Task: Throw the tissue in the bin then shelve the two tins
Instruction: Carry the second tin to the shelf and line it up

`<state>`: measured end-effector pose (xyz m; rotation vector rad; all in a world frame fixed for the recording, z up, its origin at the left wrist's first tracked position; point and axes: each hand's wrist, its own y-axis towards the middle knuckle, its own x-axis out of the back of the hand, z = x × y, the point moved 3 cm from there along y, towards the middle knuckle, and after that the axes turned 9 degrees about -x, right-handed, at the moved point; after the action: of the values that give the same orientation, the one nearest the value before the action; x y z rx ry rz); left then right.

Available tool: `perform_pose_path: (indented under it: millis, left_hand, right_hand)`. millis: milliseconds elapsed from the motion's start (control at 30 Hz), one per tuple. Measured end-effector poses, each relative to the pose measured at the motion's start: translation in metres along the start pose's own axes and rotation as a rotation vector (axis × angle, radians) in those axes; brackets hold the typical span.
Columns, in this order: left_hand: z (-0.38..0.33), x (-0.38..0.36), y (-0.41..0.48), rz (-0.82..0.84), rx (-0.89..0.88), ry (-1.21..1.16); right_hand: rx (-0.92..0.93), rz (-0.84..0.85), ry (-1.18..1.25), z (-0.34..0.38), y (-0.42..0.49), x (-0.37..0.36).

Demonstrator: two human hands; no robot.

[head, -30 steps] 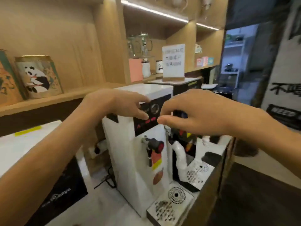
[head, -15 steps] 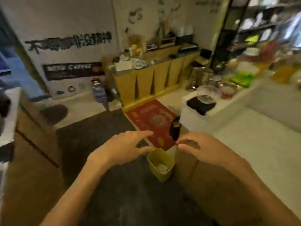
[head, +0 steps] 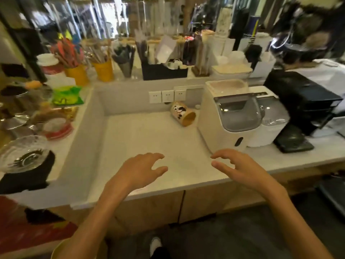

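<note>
A panda-printed tin (head: 182, 113) lies on its side at the back of the white counter (head: 149, 139), just left of a white machine. My left hand (head: 141, 170) and my right hand (head: 236, 166) hover over the counter's front part, both empty with fingers spread. The tin is well beyond both hands. A curved yellow rim of the bin (head: 56, 248) shows at the bottom left, beside my left forearm. No tissue and no second tin are in view.
A white machine (head: 230, 116) and a second white appliance (head: 270, 118) stand right of the tin. Wall sockets (head: 167, 96) sit behind it. A raised ledge at the left holds glass dishes (head: 22, 154) and cups of utensils (head: 103, 69). Black trays (head: 306, 101) stand at the right.
My view has swung from the shelf with a tin, past the floor and yellow bin, to this counter. Both hands stay empty and are now over the counter.
</note>
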<state>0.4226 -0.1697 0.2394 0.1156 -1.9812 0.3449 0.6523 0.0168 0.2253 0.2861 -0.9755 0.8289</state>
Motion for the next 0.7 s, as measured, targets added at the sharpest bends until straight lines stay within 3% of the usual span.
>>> perform_pose_path:
  millis: [167,400,567,700]
  left_hand:
    - [0.040,0.000,0.069,-0.021,-0.023,-0.068]
    - [0.107,-0.018,0.155,0.027,0.126,-0.216]
    - [0.106,-0.044,0.211,0.016,0.193,-0.446]
    - [0.105,-0.062,0.257,-0.019,0.263,-0.579]
  right_hand:
    - [-0.156,-0.031,0.185,-0.018,0.065,-0.019]
    - [-0.263,-0.004,0.290,-0.020,0.165,-0.049]
    - [-0.383,-0.053,0.423,-0.042,0.202,-0.060]
    - [-0.445,0.026,0.474,-0.062,0.235,-0.076]
